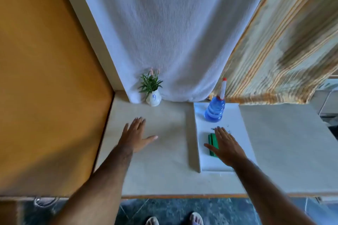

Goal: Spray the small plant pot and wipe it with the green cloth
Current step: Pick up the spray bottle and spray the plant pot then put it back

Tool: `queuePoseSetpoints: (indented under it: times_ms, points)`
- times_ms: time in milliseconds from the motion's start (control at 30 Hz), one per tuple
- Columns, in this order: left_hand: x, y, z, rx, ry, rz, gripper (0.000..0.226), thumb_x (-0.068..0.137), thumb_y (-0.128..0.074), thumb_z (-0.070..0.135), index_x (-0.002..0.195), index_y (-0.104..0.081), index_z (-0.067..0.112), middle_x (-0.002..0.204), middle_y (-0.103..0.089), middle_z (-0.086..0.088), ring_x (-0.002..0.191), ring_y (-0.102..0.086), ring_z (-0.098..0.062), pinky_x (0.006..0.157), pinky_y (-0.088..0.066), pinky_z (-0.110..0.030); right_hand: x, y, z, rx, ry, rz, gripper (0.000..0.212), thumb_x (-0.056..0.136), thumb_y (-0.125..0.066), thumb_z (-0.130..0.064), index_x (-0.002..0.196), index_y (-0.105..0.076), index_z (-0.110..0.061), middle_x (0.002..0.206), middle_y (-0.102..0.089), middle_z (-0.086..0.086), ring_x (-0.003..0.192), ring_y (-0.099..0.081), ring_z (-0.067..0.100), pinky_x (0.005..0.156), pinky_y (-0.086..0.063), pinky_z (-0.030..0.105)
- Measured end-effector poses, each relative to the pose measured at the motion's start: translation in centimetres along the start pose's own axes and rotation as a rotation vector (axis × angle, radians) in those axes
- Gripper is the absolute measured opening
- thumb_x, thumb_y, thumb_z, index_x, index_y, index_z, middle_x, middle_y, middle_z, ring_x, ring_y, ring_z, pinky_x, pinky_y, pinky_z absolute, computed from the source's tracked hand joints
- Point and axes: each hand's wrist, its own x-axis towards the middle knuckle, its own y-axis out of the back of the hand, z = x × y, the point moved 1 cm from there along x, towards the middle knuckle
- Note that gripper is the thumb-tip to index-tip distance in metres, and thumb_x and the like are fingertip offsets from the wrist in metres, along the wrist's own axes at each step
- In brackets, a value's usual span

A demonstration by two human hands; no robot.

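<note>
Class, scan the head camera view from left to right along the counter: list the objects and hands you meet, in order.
Left hand → small plant pot → green cloth and spray bottle, both on the white board → right hand, partly over the cloth.

On the desk (161, 160) a small plant pot (153, 98) stood at the back left, close to a hanging sheet (173, 42) behind it. To its right, a flat board (236, 115) lay on the desk, with a spray bottle (215, 109) at the board's far end and a folded cloth (212, 142) nearer the front. The right hand (226, 146) was spread over the cloth, apparently touching it. The left hand (136, 136) lay flat on the desk in front of the pot, well apart from it. A curtain (274, 51) hung behind the board, right of the sheet.
</note>
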Motion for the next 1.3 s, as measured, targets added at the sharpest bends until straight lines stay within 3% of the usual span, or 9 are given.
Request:
queuePoseSetpoints:
  times_ms: [167,367,533,733,967,1033,1100,1167,1300]
  points:
    - [-1.1,-4.9,-2.2,0.050,0.028,-0.095,0.106,0.088,-0.046,0.080,0.162,-0.007,0.015,0.173,0.002,0.002,0.157,0.005,-0.012,0.127,-0.002,-0.046,-2.0,-4.8,1.4,-0.065,-0.040,-0.081,0.111,0.083,-0.014,-0.084,0.160,-0.013,-0.005,0.169,-0.009,0.010,0.155,-0.006,0.022,0.126,-0.010,0.039]
    - [-2.0,-8.5,-3.4,0.193,-0.012,-0.111,0.107,0.091,-0.036,0.079,0.161,0.004,0.007,0.171,0.012,-0.012,0.158,0.006,-0.025,0.126,-0.009,-0.050,-3.0,-7.6,1.3,-0.090,-0.049,-0.044,0.102,0.090,-0.015,-0.081,0.159,0.005,-0.009,0.167,0.012,0.006,0.154,0.014,0.020,0.124,0.005,0.036]
    - [-2.4,-10.1,-3.5,0.125,-0.047,-0.012,0.122,0.075,0.010,0.091,0.159,-0.005,0.003,0.168,0.000,-0.015,0.157,-0.004,-0.031,0.126,-0.008,-0.059,-3.3,-8.4,1.6,-0.098,-0.046,-0.036,0.101,0.092,-0.017,-0.080,0.158,0.010,-0.009,0.165,0.019,0.006,0.152,0.021,0.018,0.124,0.008,0.035]
    - [-2.1,-11.0,-4.0,0.110,-0.059,-0.026,0.114,0.085,-0.001,0.085,0.156,-0.022,-0.001,0.166,-0.019,-0.019,0.154,-0.020,-0.033,0.121,-0.020,-0.065,0.3,-4.5,1.1,0.256,-0.131,0.147,0.100,0.093,-0.032,-0.078,0.161,-0.012,-0.007,0.168,-0.002,0.009,0.155,0.000,0.022,0.126,-0.006,0.040]
    - [-1.4,-11.5,-4.6,0.108,-0.059,-0.032,0.118,0.077,0.005,0.092,0.158,0.001,0.007,0.168,0.006,-0.013,0.157,0.000,-0.030,0.126,-0.001,-0.059,11.9,5.0,1.1,0.788,-0.260,0.481,0.107,0.081,-0.078,-0.054,0.160,-0.017,-0.017,0.166,-0.021,0.010,0.152,-0.020,0.024,0.123,-0.020,0.045]
    - [-1.3,-11.8,-4.8,0.127,-0.042,-0.049,0.116,0.075,0.006,0.092,0.157,0.011,0.010,0.168,0.015,-0.010,0.156,0.010,-0.027,0.126,0.005,-0.057,14.2,6.4,1.3,0.799,-0.215,0.510,0.099,0.078,-0.085,-0.043,0.157,-0.028,-0.022,0.154,-0.039,0.012,0.141,-0.039,0.027,0.117,-0.033,0.045]
    - [-1.2,-12.1,-5.0,0.152,-0.031,-0.055,0.114,0.074,0.010,0.092,0.154,0.023,0.013,0.166,0.026,-0.007,0.154,0.022,-0.023,0.125,0.012,-0.054,15.7,6.7,1.3,0.855,-0.195,0.471,0.086,0.075,-0.087,-0.034,0.149,-0.041,-0.030,0.121,-0.060,0.004,0.107,-0.062,0.014,0.094,-0.052,0.033]
    - [-1.2,-12.3,-5.1,0.138,-0.029,-0.050,0.112,0.076,0.007,0.092,0.154,0.024,0.014,0.166,0.027,-0.006,0.153,0.024,-0.021,0.125,0.014,-0.053,16.3,6.3,1.3,0.925,-0.200,0.452,0.071,0.074,-0.085,-0.031,0.137,-0.052,-0.036,0.093,-0.065,-0.008,0.078,-0.063,0.001,0.073,-0.052,0.019]
    - [-1.1,-12.8,-5.5,0.165,-0.033,-0.043,0.108,0.078,0.005,0.092,0.152,0.030,0.016,0.165,0.029,-0.004,0.151,0.030,-0.019,0.124,0.017,-0.051,16.3,4.8,1.3,1.045,-0.201,0.540,0.049,0.073,-0.082,-0.030,0.113,-0.061,-0.051,0.097,-0.072,0.005,0.082,-0.067,0.003,0.074,-0.053,0.018]
